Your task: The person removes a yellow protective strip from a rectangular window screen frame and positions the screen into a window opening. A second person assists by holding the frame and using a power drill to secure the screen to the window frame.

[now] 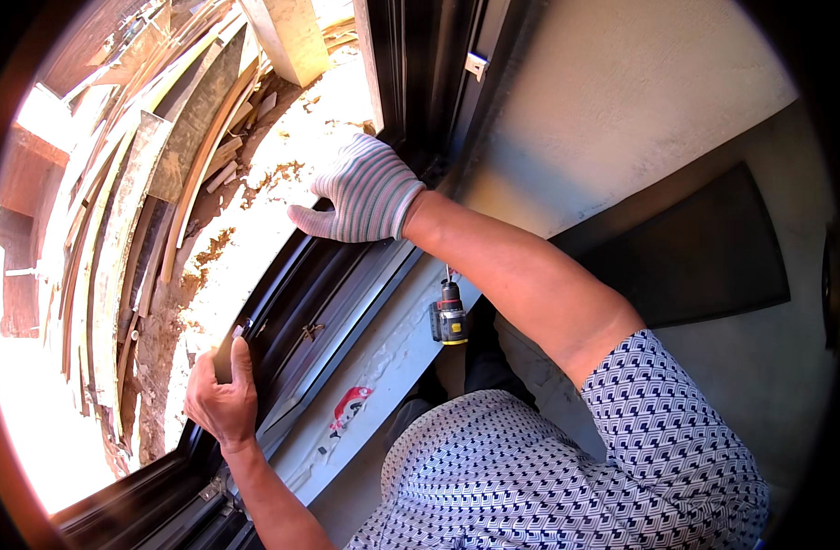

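I lean over a dark metal window frame [319, 302] whose bottom rail runs from lower left to upper right. My right hand [363, 191], in a striped knit glove, rests flat on the rail near the frame's upright corner. My left hand [222, 394] is bare and grips the outer edge of the rail lower down, its thumb pressed on a small flat piece that I cannot make out. A cordless drill [448, 316] stands upright on the pale sill [374, 367] just below my right forearm.
Outside and far below lie sunlit ground and stacked curved wooden boards [117, 229]. A concrete column [292, 37] stands at the top. A plastered wall [622, 101] and a dark panel [704, 257] are on the right.
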